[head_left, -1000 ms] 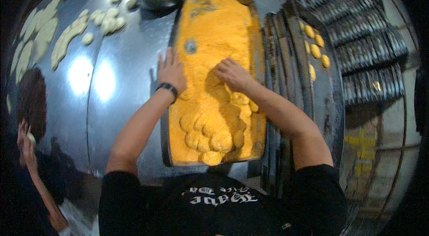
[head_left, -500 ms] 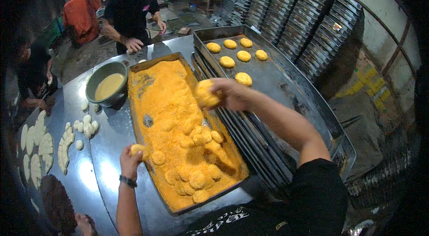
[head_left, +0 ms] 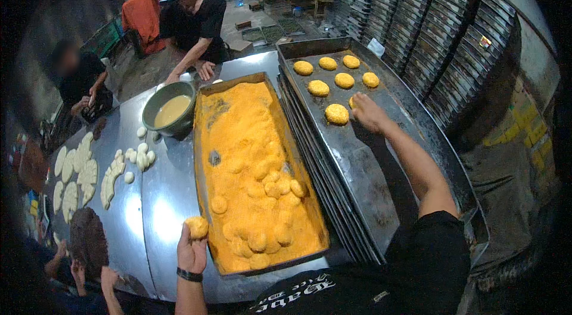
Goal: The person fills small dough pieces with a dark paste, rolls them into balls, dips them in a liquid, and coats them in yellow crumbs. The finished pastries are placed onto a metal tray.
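Two bare hands working: left hand gripping round orange crumb-coated patty beside long crumb-filled metal tray; right hand lying fingers-down on dark baking tray, covering another patty; grip unclear.

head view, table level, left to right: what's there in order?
Flat white dough pieces → small white dough balls → green bowl of batter → left hand holding a crumbed piece → tray of orange crumbs → right hand over the dark baking tray → stacked trays.
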`<move>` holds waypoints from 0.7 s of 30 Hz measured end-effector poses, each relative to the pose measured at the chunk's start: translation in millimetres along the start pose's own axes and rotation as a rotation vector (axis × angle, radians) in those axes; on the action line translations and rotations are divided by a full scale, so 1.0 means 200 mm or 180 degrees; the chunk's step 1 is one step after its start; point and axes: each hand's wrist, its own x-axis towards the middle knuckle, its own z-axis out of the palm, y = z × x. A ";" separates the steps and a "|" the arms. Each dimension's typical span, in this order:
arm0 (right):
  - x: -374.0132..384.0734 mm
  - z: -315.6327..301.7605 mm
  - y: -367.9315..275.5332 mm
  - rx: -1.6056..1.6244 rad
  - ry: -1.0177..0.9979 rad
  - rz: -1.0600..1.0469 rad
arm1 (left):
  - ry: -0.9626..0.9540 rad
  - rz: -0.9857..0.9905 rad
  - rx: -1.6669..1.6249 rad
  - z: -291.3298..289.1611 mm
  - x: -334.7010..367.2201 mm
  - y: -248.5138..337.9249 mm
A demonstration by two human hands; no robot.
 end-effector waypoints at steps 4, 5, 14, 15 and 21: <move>0.05 -0.22 -0.21 0.0662 0.1473 -0.0078 | -0.0354 -0.0376 -0.0096 0.09 0.18 -0.11; 0.05 -0.22 -0.39 0.1877 0.1218 -0.0132 | -0.0330 -0.0357 -0.0102 0.17 0.21 -0.15; -0.46 -0.12 -1.59 0.4122 -0.1487 0.0732 | -0.0849 0.0733 0.1107 0.67 0.29 -0.20; -0.45 -0.04 -1.54 0.4917 -0.1479 0.0833 | -0.0684 0.1227 0.1886 0.67 0.29 -0.21; -0.50 -0.31 -1.27 0.5290 -0.1932 0.1115 | -0.1439 0.0541 0.1976 0.54 0.43 -0.21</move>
